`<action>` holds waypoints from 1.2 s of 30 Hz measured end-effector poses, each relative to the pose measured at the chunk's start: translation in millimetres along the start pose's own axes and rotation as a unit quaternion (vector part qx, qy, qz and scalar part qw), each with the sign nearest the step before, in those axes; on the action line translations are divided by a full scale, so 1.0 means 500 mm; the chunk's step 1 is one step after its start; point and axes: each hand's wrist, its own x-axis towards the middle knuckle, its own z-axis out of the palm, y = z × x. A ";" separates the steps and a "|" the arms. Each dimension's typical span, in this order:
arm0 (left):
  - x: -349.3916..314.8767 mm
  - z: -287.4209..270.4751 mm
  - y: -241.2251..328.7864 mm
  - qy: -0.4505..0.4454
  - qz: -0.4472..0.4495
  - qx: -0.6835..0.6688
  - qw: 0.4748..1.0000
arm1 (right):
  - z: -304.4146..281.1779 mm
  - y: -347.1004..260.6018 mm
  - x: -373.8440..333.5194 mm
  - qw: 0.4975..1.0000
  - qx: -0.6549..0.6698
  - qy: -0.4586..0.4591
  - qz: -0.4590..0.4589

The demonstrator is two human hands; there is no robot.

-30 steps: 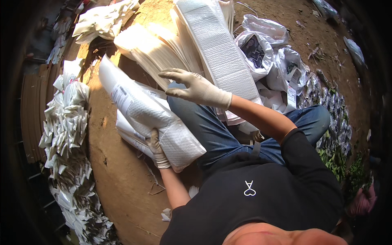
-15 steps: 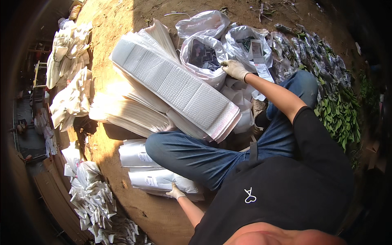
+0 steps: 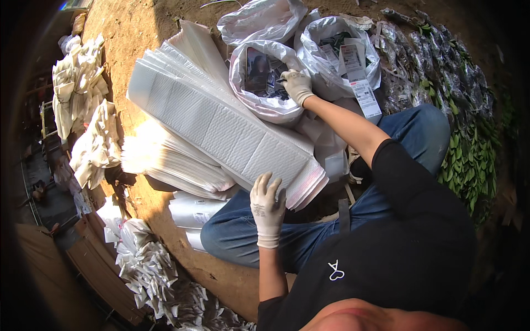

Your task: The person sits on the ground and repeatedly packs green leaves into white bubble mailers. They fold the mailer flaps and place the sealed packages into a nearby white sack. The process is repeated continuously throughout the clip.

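Note:
My left hand (image 3: pixel 268 212), in a whitish work glove, is raised with its fingers apart at the near end of a stack of long white padded mailers (image 3: pixel 221 124). Nothing shows in its grasp. My right hand (image 3: pixel 297 87), gloved too, reaches into a white plastic sack (image 3: pixel 270 110), its fingers closed at a small dark item that is mostly hidden. Inside that sack lie dark printed cards or packets (image 3: pixel 256 69). To its right, a second white sack (image 3: pixel 372 66) holds green and dark pieces, with a strip of printed labels (image 3: pixel 364 96) hanging over its near side.
Another white sack (image 3: pixel 259 22) stands behind. Fanned mailers (image 3: pixel 171 160) lie on the dirt floor at left, with filled mailers (image 3: pixel 193 212) by my left knee. Bundled white packages (image 3: pixel 146 265) line the left side. Plastic-wrapped leafy plants (image 3: pixel 464 149) lie at right.
My left hand has left the filled mailers beside my knee and risen to the near end of the padded stack. My right hand has moved from the sack's rim to its inside.

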 end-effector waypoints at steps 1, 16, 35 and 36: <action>0.014 0.042 0.018 -0.045 -0.012 0.041 0.998 | -0.016 0.013 -0.012 0.996 0.075 0.046 -0.007; 0.057 0.129 -0.018 0.118 0.040 0.140 0.982 | -0.375 0.401 0.171 0.987 -0.023 0.017 0.160; 0.065 0.148 -0.040 0.005 0.016 0.008 1.000 | -0.213 0.437 0.207 0.975 -0.211 -0.059 0.047; 0.067 0.145 -0.038 -0.005 -0.008 0.012 1.000 | -0.217 0.450 0.202 0.978 -0.204 -0.027 0.022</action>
